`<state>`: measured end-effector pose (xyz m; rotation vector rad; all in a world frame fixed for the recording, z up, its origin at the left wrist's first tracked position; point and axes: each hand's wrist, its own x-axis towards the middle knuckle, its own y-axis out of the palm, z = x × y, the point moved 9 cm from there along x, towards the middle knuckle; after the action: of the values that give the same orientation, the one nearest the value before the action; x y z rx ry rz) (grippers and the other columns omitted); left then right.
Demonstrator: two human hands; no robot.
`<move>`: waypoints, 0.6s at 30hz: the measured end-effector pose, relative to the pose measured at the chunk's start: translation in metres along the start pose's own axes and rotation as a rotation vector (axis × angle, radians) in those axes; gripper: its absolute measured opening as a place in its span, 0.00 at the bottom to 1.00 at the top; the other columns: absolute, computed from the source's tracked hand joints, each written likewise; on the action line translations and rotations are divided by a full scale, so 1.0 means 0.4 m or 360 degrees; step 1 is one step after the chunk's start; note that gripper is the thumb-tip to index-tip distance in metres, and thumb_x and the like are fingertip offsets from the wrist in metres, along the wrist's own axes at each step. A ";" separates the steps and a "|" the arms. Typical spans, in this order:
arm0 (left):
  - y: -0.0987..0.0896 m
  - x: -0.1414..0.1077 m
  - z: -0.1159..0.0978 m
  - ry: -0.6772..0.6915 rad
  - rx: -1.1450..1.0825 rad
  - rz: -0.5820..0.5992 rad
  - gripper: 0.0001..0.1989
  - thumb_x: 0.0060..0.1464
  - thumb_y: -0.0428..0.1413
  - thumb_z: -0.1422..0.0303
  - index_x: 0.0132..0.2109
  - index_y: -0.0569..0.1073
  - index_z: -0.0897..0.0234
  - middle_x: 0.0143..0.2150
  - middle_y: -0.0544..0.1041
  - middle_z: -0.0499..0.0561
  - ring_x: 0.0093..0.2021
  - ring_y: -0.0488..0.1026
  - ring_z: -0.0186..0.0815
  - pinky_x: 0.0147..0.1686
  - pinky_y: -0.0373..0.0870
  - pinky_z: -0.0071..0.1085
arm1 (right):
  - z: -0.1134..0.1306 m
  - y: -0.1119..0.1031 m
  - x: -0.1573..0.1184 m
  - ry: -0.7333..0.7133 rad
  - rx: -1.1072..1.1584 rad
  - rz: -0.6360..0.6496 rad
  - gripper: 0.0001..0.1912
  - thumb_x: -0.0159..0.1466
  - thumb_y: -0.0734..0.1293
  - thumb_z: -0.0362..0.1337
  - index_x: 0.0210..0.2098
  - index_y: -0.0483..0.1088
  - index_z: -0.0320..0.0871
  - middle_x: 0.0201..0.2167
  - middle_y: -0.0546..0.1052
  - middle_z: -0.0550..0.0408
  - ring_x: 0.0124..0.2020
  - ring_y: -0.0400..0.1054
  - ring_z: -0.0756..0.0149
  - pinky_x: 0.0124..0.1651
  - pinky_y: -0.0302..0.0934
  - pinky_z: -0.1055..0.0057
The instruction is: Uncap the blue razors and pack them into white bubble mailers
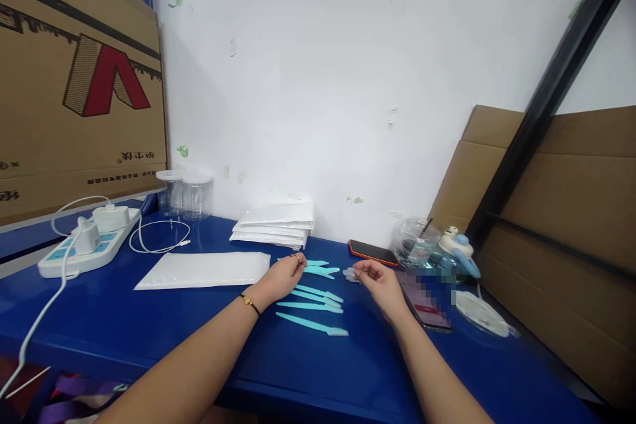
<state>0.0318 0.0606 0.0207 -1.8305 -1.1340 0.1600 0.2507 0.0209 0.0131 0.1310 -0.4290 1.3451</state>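
My left hand [283, 276], fingers pinched together, is at the left ends of the upper turquoise eyebrow razors [322, 271] and appears to grip one; its fingertips partly hide the handles. Below that hand, several more razors [312, 324] lie roughly side by side on the blue table [278, 364], their heads pointing right. To the right, my right hand [381, 286] is closed, thumb and finger pinching a small clear plastic piece [350, 274]. A short gap separates this piece from the razor heads.
A white padded envelope [203, 269] lies left, with a stack of envelopes [273, 224] by the wall. Clear jars [196, 197] and a power strip [106, 238] stand far left. Phones [373, 253] [427, 305], a plastic bag [415, 242] and a teapot-like bottle [453, 255] are right.
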 end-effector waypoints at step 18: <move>0.033 0.001 -0.025 0.0116 -0.0036 0.0130 0.11 0.60 0.41 0.66 0.38 0.66 0.61 0.31 0.70 0.48 0.30 0.66 0.34 0.33 0.62 0.28 | -0.023 0.080 -0.015 0.0084 -0.0134 0.0317 0.15 0.51 0.71 0.44 0.32 0.74 0.39 0.24 0.76 0.53 0.26 0.69 0.66 0.31 0.63 0.71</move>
<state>0.0457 0.0529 0.0164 -1.8890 -1.0150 0.1271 0.2212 0.0259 -0.0024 -0.0180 -0.4626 1.5202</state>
